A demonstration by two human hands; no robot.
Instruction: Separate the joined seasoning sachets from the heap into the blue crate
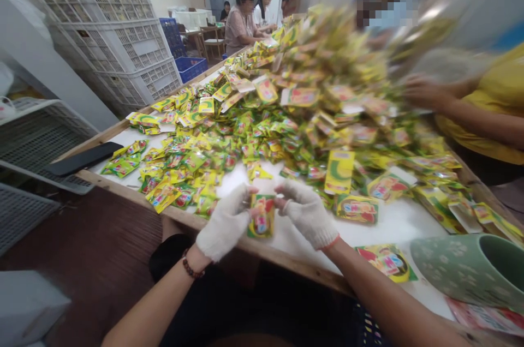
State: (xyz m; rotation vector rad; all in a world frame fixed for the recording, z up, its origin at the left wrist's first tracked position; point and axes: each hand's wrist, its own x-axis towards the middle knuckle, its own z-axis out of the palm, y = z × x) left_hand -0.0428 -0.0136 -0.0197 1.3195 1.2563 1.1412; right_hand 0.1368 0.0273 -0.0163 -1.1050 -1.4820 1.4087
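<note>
Both of my hands wear white fingerless knit gloves and meet over the near edge of the table. Between them is a small printed packet (262, 216), green and yellow with red, held upright. My left hand (229, 221) is closed on its left side. The fingertips of my right hand (307, 210) pinch its upper right edge. Just beyond lies a heap of small shiny sachets (196, 161). By my right hand are a yellow box (339, 172) standing up and a box (357, 209) lying flat.
A tall, blurred pile of yellow boxes (303, 97) covers the middle of the table. A black phone (85, 159) rests at the left corner. A green flowered container (450, 265) lies at right. Crates (118, 47) are stacked at left. A co-worker's hand (426, 93) is across at right.
</note>
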